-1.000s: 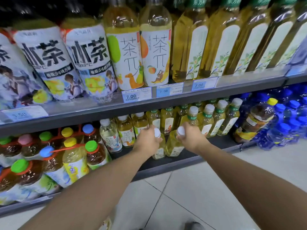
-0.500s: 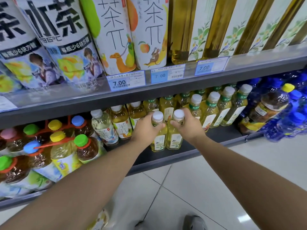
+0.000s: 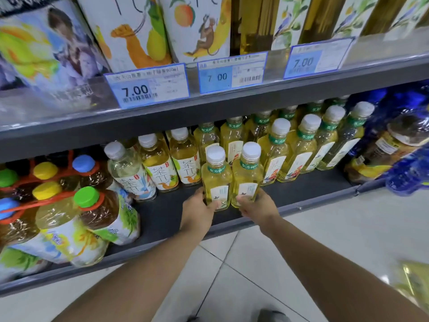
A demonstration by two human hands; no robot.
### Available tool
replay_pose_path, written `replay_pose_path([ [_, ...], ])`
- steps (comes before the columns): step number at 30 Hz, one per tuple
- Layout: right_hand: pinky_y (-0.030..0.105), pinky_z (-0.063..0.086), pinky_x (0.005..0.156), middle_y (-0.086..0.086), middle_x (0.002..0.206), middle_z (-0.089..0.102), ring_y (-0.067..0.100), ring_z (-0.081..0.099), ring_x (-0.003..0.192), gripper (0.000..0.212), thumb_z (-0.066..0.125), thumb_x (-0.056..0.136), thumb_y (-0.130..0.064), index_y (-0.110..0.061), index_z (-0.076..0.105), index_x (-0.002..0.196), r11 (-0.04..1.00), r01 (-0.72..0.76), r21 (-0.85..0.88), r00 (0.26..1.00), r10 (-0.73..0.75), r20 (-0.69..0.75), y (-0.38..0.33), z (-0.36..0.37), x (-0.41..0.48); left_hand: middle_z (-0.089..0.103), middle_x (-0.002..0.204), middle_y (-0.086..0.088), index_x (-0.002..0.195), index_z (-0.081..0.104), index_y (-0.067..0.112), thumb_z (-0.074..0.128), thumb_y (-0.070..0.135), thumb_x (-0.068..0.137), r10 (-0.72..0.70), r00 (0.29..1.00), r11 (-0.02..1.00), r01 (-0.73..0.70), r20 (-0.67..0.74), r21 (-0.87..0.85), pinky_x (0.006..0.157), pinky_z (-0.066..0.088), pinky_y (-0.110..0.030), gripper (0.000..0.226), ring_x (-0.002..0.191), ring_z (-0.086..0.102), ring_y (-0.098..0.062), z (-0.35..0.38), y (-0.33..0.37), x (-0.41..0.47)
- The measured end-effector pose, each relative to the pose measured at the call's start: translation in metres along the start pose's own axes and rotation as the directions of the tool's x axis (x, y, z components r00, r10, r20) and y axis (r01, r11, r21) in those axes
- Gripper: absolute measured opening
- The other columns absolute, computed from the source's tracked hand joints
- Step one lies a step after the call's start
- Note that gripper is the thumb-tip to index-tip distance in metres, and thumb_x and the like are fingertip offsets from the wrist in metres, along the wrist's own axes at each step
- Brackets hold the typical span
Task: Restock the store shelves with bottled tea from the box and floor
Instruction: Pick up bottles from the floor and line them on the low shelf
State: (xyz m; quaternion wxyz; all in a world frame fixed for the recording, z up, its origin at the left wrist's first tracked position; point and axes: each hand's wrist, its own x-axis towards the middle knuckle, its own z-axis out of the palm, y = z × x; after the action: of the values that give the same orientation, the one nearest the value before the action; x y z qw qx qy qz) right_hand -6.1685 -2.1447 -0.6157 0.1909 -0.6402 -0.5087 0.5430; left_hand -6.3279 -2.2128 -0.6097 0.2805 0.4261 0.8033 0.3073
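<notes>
Two small bottles of yellow tea with white caps and green neck bands stand upright side by side on the dark bottom shelf (image 3: 301,194). My left hand (image 3: 197,212) wraps the base of the left bottle (image 3: 216,180). My right hand (image 3: 257,208) wraps the base of the right bottle (image 3: 247,175). Both bottles stand just in front of a row of matching tea bottles (image 3: 304,145) that runs back and to the right.
Small pale tea bottles (image 3: 162,166) stand left of my hands. Large shrink-wrapped bottles with coloured caps (image 3: 76,212) fill the shelf's left end, and blue water bottles (image 3: 408,140) the right. The upper shelf edge (image 3: 232,105) with price tags overhangs. Tiled floor (image 3: 325,228) lies below.
My hands slid from the caps down to the bases of the two bottles, which now stand on the shelf. The camera has moved closer and lower.
</notes>
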Motion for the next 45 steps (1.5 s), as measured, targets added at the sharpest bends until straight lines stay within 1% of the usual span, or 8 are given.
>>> replay_pose_path([
  [6,0.035,0.061,0.081,-0.011,0.099,0.068,0.016,0.071,0.088,0.031,0.064,0.092,-0.032,-0.03,0.059,0.123,0.995,-0.017,0.1,1.0,0.018,-0.017,0.001,0.0,0.028,0.069,0.121,0.002,0.123,0.065,0.02,0.071,0.029,0.092,0.046,0.997,0.999,-0.046,-0.067,0.0,0.086,0.043,-0.023,0.032,0.111,0.062,-0.017,0.013,0.004,0.017],
  [11,0.038,0.056,0.089,0.008,0.11,0.071,0.027,0.067,0.101,0.032,0.061,0.092,-0.032,-0.011,0.065,0.116,0.995,-0.072,0.066,0.991,0.079,-0.104,-0.008,-0.003,0.05,0.068,0.125,-0.004,0.124,0.066,0.014,0.07,0.031,0.093,-0.001,0.997,1.0,-0.001,-0.073,-0.031,0.088,0.042,-0.025,0.035,0.117,0.061,-0.024,0.02,0.018,0.035],
  [15,0.032,0.052,0.084,-0.004,0.114,0.066,0.02,0.059,0.101,0.037,0.058,0.094,-0.042,-0.022,0.063,0.125,0.985,-0.109,0.131,0.992,0.116,-0.046,-0.013,-0.002,0.047,0.069,0.122,-0.007,0.123,0.067,0.013,0.07,0.036,0.092,-0.106,0.992,0.994,0.103,-0.068,-0.049,0.084,0.043,-0.027,0.039,0.115,0.062,-0.027,0.02,0.03,0.046],
  [22,0.049,0.055,0.091,0.021,0.103,0.072,0.036,0.069,0.1,0.009,0.065,0.088,-0.016,-0.01,0.071,0.087,1.0,-0.03,-0.008,0.999,0.03,-0.04,-0.037,-0.055,-0.011,0.071,0.114,-0.011,0.115,0.071,0.006,0.066,0.035,0.094,-0.137,0.988,0.989,0.133,0.071,0.059,0.072,0.044,-0.028,0.036,0.104,0.065,-0.027,-0.006,0.063,0.017],
  [26,0.048,0.056,0.09,0.02,0.096,0.073,0.03,0.069,0.081,0.011,0.065,0.088,-0.011,-0.004,0.071,0.093,0.996,0.019,-0.091,0.996,-0.027,-0.087,-0.066,-0.108,-0.079,0.073,0.102,-0.011,0.1,0.073,0.007,0.065,0.032,0.094,-0.03,0.968,0.995,0.004,0.249,0.105,0.068,0.048,-0.029,0.027,0.09,0.066,-0.025,-0.034,0.11,-0.032],
  [30,0.044,0.057,0.084,0.012,0.088,0.071,0.022,0.065,0.077,0.006,0.062,0.092,-0.009,-0.006,0.068,0.091,0.991,0.079,-0.111,0.986,-0.094,-0.14,-0.094,-0.164,-0.165,0.075,0.102,-0.009,0.095,0.076,0.012,0.068,0.025,0.093,0.16,0.903,0.981,-0.192,0.398,0.041,0.085,0.055,-0.032,0.016,0.099,0.069,-0.027,-0.056,0.172,-0.094],
  [36,0.042,0.055,0.071,0.016,0.081,0.061,0.026,0.066,0.077,0.023,0.062,0.089,-0.005,-0.014,0.051,0.07,0.988,0.112,-0.103,0.935,-0.14,-0.325,-0.089,-0.258,-0.296,0.075,0.093,-0.003,0.078,0.073,0.016,0.067,0.022,0.089,0.393,0.742,0.854,-0.513,0.543,0.083,0.073,0.051,-0.027,0.014,0.092,0.068,-0.021,-0.046,0.273,-0.191],
  [45,0.036,0.049,0.066,0.01,0.082,0.062,0.027,0.069,0.078,0.019,0.057,0.09,-0.005,-0.015,0.049,0.076,0.991,-0.099,-0.088,0.886,0.048,-0.461,0.059,-0.376,-0.409,0.072,0.087,-0.009,0.096,0.075,0.006,0.072,0.022,0.087,0.44,0.454,0.641,-0.763,0.775,0.083,0.073,0.048,-0.027,0.019,0.096,0.07,-0.026,0.088,0.333,-0.312],
])
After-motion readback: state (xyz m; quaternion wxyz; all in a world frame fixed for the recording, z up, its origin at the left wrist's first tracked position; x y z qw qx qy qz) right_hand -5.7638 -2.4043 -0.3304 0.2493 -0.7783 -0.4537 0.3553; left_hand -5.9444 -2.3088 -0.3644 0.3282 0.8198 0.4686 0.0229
